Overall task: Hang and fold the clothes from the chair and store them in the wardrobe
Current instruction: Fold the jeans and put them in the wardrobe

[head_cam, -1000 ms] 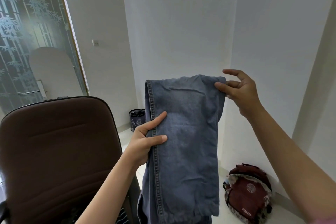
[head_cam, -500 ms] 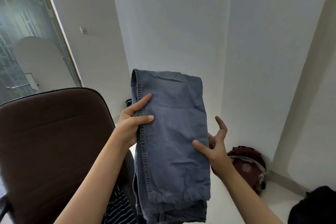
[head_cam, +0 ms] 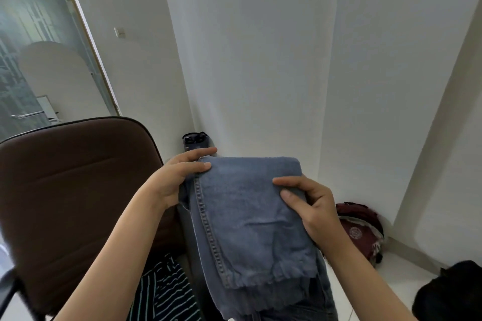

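A first-person view looks down and forward into the corner of a room with plain white walls (head_cam: 260,60) and a pale tiled floor (head_cam: 407,266).

At the left stands a large brown padded office chair (head_cam: 78,190) with a dark rim around its back. Behind the chair, at the far left, is a frosted glass door (head_cam: 28,47) patterned with bamboo stems and fitted with a metal handle.

In the middle, held up in the air in front of the chair's right edge, is a folded pair of faded blue denim jeans (head_cam: 250,227). The fold forms the top edge, a stitched seam runs down the left side, and the layered ends hang down toward the bottom of the view.

The person's bare left hand (head_cam: 177,180) pinches the jeans' top left corner, thumb on the near face and forefinger stretched along the top edge. The bare right hand (head_cam: 310,206) clamps the right edge of the denim just below the top, thumb pressed on the front and fingers curled over the side.

On the chair seat, below the left forearm, lies a dark garment with thin white stripes (head_cam: 164,292).

On the floor at the right wall sits a maroon backpack (head_cam: 362,229). A black object (head_cam: 448,294), too cropped to identify, fills the bottom right corner. A small dark bag (head_cam: 194,139) rests in the far floor corner, just above the left hand. A small white wall switch (head_cam: 119,32) is mounted beside the door frame.
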Demonstrator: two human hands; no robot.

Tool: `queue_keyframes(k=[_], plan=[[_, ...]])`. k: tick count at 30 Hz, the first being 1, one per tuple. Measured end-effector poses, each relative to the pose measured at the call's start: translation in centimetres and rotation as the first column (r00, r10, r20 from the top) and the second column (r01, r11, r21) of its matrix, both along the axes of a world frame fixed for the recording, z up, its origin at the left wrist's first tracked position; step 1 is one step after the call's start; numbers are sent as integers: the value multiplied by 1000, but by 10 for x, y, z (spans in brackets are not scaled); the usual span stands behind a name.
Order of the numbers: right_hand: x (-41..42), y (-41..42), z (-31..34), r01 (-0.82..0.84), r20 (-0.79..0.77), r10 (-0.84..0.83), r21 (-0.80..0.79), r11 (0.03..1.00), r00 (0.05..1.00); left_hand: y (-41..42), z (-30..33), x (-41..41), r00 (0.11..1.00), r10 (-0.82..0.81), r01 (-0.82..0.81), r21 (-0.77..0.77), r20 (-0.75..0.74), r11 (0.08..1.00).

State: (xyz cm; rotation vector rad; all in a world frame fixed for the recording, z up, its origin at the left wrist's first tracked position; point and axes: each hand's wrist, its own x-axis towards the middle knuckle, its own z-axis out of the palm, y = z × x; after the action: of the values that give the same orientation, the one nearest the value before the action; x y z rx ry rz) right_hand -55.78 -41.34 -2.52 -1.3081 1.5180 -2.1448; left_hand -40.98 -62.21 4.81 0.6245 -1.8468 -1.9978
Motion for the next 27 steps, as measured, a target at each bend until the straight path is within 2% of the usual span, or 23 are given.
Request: queue_keyframes(k=[3, 6, 10, 13, 17, 22, 24, 27], plan=[[0, -3, 15, -6, 0, 6, -54, 999, 1000, -10, -12, 8, 1000, -6, 6, 34, 6, 999], [-3, -7, 26, -5, 19, 7, -91, 996, 1000, -12, -39, 18, 999, -34, 39, 166, -33, 985], [-11, -14, 25, 76, 77, -73, -40, 996, 994, 22, -78, 17, 999, 31, -22, 290, -26, 957], [-21, -15, 14, 112, 143, -118, 48, 992, 983, 34, -93, 13, 990, 45, -23, 159, -133, 987], [-33, -9, -3, 148, 185, -178, 161, 976, 967, 46, -92, 9, 953, 122, -112, 51, -277, 992], [-41, -1, -15, 50, 235, -114, 262, 964, 965, 54, -90, 2, 938, 142, -167, -55, -317, 984], [-44, 7, -16, 2, 164, -54, 298, 955, 985, 57, -90, -3, 916, 210, -229, -16, -343, 973], [-45, 18, -22, -66, 85, 37, 358, 931, 996, 59, -85, -8, 862, 317, -280, 151, -396, 948]])
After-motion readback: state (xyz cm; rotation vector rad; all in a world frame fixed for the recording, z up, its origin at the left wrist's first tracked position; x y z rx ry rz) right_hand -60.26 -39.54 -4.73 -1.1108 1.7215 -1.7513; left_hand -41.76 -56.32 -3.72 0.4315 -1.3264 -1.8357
